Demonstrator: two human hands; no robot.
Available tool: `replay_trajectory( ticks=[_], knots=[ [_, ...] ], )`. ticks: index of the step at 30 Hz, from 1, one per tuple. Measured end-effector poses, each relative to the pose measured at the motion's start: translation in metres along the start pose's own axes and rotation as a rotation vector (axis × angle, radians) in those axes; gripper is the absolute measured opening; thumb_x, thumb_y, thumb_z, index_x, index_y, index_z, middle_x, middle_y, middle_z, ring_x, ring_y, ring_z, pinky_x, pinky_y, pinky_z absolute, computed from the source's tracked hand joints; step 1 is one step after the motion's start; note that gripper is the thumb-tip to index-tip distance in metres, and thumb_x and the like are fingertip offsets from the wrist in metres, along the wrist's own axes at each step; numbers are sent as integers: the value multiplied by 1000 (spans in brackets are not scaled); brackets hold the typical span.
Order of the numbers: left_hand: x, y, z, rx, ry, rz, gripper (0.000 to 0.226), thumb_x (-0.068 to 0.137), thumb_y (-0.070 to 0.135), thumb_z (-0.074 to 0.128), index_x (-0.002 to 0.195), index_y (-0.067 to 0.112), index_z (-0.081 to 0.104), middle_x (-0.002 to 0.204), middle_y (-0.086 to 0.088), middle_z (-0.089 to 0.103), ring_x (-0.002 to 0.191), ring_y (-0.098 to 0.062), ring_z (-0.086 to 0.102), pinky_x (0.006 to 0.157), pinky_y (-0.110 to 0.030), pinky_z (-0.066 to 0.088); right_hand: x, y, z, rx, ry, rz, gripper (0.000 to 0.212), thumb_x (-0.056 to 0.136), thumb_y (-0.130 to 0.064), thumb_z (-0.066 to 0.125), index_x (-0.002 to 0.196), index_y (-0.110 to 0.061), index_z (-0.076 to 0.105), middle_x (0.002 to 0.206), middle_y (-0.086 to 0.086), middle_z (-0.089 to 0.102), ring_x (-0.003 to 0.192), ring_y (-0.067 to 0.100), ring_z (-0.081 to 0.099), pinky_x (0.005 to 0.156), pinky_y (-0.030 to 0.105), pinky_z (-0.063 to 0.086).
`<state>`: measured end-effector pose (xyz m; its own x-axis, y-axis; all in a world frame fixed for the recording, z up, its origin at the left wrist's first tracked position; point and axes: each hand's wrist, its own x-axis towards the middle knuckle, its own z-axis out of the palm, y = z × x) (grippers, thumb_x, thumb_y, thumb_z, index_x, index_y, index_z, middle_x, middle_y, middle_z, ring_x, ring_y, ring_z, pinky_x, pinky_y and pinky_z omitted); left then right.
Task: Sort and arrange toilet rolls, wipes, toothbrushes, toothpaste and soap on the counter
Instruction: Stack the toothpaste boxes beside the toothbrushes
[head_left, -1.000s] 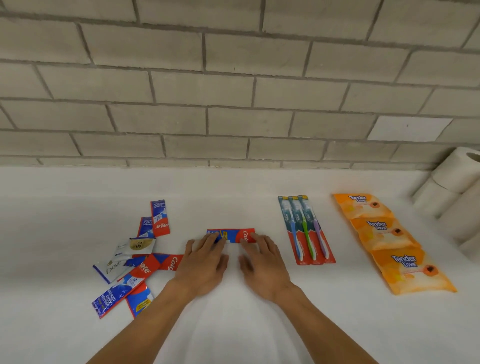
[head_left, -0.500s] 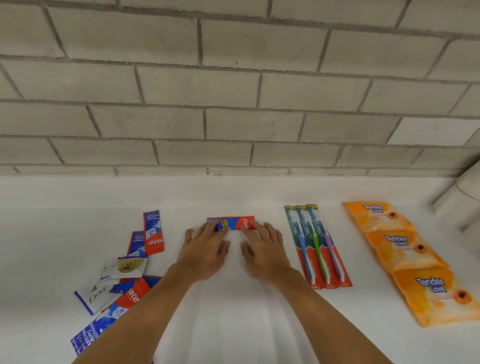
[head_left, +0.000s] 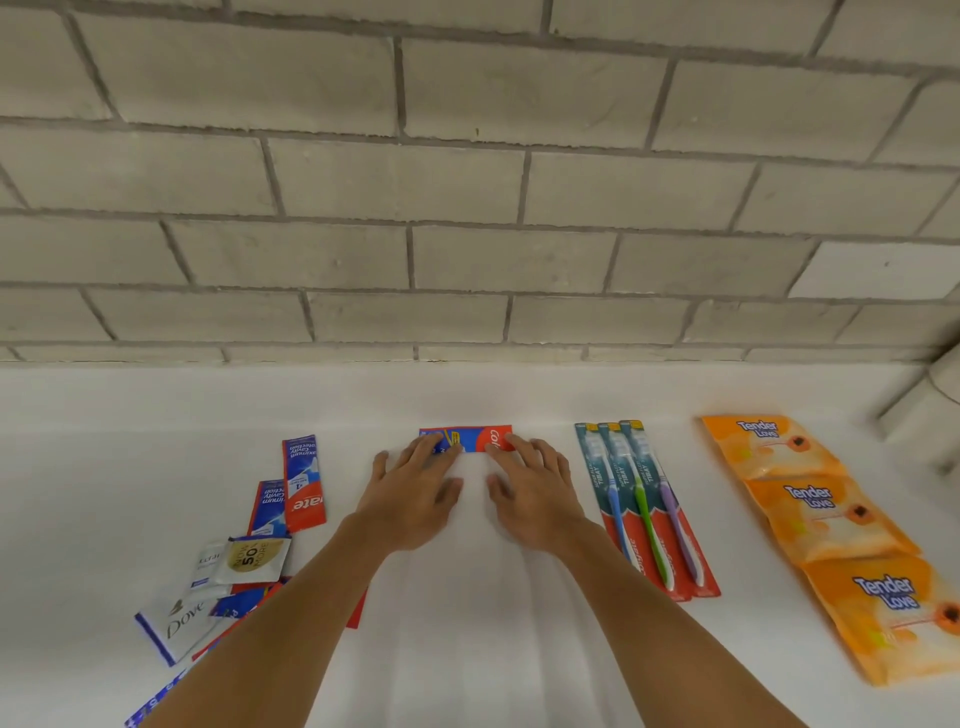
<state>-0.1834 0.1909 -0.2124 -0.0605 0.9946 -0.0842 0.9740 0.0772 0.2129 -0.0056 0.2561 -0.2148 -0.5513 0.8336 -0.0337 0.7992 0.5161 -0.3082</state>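
A red and blue toothpaste sachet (head_left: 471, 439) lies crosswise in the middle of the white counter (head_left: 467, 649). My left hand (head_left: 413, 491) rests flat with its fingertips on the sachet's left end. My right hand (head_left: 535, 493) lies flat with its fingertips on the right end. Three packed toothbrushes (head_left: 644, 506) lie side by side to the right. Further right, three orange wipe packs (head_left: 826, 525) form a row. More toothpaste sachets (head_left: 304, 483) and Dove soap sachets (head_left: 179, 626) lie in a loose heap at the left.
A grey brick wall (head_left: 467, 182) closes off the back of the counter. Blurred toilet rolls (head_left: 940, 410) stand at the far right edge against the wall. My left forearm covers part of the heap of sachets.
Both hands have slid the sachet a little farther from me toward the wall. The view has shifted left, so the toilet rolls have nearly left the frame.
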Motion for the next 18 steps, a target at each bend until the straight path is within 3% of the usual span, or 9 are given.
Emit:
replay_trajectory(
  ticks=[18],
  knots=[
    [3,-5,2,-9,-87,5,59,99,51,15,152,31,-3,159,7,-13,145,-13,-18,117,-50,-7,6,-4,-2,-7,3,25,49,99,-42,37,147,-33,30,159,-3,17,143,26,11,118,44,10]
  ],
)
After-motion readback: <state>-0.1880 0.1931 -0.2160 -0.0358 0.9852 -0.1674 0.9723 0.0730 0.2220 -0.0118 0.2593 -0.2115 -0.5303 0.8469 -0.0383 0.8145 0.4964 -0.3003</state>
